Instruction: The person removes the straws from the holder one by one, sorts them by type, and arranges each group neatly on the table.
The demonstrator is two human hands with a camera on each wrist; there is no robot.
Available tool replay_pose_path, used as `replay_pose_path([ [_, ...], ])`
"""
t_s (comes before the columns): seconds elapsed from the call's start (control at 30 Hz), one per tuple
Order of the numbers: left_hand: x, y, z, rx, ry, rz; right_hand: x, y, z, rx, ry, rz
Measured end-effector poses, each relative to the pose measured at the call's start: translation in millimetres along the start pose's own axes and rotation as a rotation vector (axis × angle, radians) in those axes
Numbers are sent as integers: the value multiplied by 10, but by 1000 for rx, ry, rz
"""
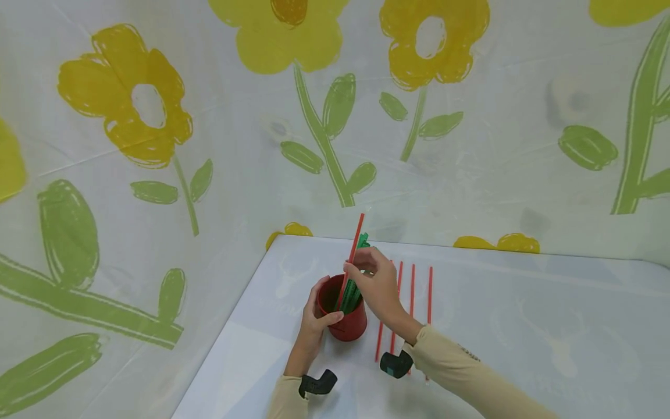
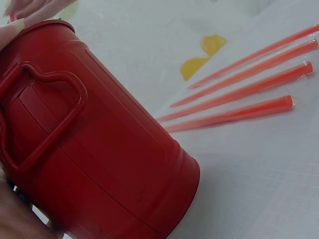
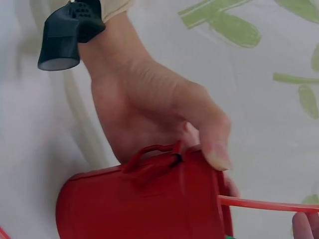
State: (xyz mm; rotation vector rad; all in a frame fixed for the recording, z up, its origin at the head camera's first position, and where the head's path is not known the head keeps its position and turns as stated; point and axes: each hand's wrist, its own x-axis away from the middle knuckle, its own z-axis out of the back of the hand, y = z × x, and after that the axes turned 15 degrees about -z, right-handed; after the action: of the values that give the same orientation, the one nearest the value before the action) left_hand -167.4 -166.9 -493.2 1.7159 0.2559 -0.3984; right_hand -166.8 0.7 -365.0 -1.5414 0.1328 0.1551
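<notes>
A red metal can with a wire side handle stands on the table, tilted slightly in the head view. My left hand grips it round the side, thumb over the rim, as the right wrist view also shows. Inside the can lean several green straws. With thumb and fingers, my right hand pinches a red straw. This straw stands slanted, its lower end inside the can and its upper end above my hand. In the right wrist view, fingertips touch the straw's shaft.
Several red straws in clear wrappers lie side by side on the white table, right of the can and partly under my right forearm. A flower-printed cloth hangs along the table's back and left edges.
</notes>
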Motion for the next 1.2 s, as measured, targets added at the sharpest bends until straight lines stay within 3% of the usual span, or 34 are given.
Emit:
replay_pose_path([
  [0.2,0,7,-7,11,-2,4,-19,-97,81,-86,4,54],
  [0.47,3,-14,-17,18,-11,-15,-45,-157,263,-166,37,57],
  [0.77,13,-6,4,2,0,-25,-60,-215,451,-147,97,81],
  [0.93,22,18,10,-16,2,-23,-161,-120,555,-155,130,104],
  [1.2,18,11,-28,-18,4,-13,-213,-50,713,-169,121,59],
])
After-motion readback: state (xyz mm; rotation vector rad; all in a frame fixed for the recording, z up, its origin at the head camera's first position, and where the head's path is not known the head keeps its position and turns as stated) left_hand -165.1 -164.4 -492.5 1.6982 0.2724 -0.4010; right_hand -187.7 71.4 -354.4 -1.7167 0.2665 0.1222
